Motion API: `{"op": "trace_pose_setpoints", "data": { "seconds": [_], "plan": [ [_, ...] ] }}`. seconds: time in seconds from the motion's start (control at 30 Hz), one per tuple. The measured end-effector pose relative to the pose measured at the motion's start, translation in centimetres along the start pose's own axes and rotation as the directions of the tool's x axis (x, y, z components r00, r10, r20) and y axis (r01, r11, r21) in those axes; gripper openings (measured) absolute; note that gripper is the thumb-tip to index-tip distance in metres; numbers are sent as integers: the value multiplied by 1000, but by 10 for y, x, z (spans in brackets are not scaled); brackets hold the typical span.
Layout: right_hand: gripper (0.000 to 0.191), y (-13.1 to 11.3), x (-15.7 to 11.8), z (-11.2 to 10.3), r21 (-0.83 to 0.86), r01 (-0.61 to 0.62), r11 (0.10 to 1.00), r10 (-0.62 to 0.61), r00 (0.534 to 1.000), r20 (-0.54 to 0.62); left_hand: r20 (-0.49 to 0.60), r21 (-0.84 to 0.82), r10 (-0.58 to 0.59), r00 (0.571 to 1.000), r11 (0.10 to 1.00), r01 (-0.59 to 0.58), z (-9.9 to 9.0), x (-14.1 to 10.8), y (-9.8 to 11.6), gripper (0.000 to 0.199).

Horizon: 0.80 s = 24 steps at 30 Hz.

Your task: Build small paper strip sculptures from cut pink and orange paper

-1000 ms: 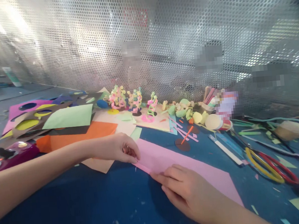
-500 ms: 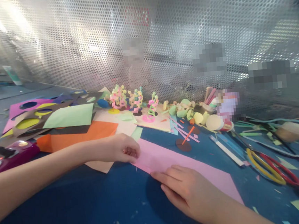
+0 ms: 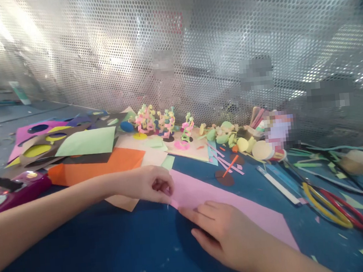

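A pink sheet of paper (image 3: 231,195) lies slantwise on the blue tabletop in front of me. At its left end, my left hand (image 3: 155,185) is closed in a pinch on the near edge, where a narrow strip of the paper is turned up. My right hand (image 3: 223,234) lies palm down over the near edge, fingers stretched out, its index fingertip close to the left hand's pinch. Part of the near edge is hidden beneath the right hand.
Orange paper (image 3: 107,161) and a purple power strip (image 3: 23,188) are to the left. Small paper models (image 3: 166,122) stand at the back. Brown discs (image 3: 225,178), a white-and-blue cutter (image 3: 279,185) and scissors with yellow and red handles (image 3: 330,207) lie right. A perforated metal screen (image 3: 192,46) rises behind.
The left fingers have curled more tightly, and the paper's edge now shows turned up at them. My right fingertips have slid slightly left along the edge. The view has shifted a little.
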State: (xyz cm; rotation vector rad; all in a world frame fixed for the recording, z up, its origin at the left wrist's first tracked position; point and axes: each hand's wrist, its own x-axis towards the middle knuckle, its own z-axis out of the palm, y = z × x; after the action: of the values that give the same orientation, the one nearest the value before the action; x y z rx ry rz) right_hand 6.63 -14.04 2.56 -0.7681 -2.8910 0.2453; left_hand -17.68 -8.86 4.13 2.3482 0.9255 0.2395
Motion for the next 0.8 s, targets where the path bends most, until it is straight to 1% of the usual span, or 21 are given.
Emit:
{"op": "trace_pose_setpoints", "data": {
  "seconds": [0.07, 0.13, 0.2, 0.27, 0.37, 0.43, 0.6, 0.7, 0.8],
  "plan": [
    [42, 0, 2, 0, 12, -1, 1000, 1, 1000, 13, -53, 24, -8, 999, 1000, 9, 6, 2, 3, 24],
    [42, 1, 4, -1, 21, -4, 1000, 3, 1000, 19, -79, 38, -18, 997, 999, 22, 11, 3, 6, 22],
    [41, 0, 5, -1, 36, -14, 999, 14, 1000, 22, -76, 37, -31, 997, 999, 34, 12, 3, 7, 21],
    [41, 0, 5, -1, 51, -26, 998, 25, 999, 24, -54, 21, -42, 998, 999, 43, 9, 2, 8, 26],
    [40, -2, 3, -1, 49, -31, 998, 30, 999, 16, -12, -12, -62, 998, 998, 62, 2, 0, 5, 35],
    [40, -2, 2, 0, 36, -30, 999, 29, 1000, 10, 37, -39, -70, 997, 997, 72, -4, -1, 1, 38],
    [40, -3, 2, 0, -8, -33, 999, 33, 999, 6, 174, -129, -44, 984, 989, 67, -15, -1, -6, 37],
    [39, -4, -2, -1, -24, -53, 998, 53, 999, 3, 228, -152, -60, 972, 984, 96, -21, 0, -8, 36],
    [38, -3, -13, -2, -19, -61, 998, 61, 998, -15, 270, -167, -71, 960, 979, 119, -24, 1, -7, 36]
  ]
}}
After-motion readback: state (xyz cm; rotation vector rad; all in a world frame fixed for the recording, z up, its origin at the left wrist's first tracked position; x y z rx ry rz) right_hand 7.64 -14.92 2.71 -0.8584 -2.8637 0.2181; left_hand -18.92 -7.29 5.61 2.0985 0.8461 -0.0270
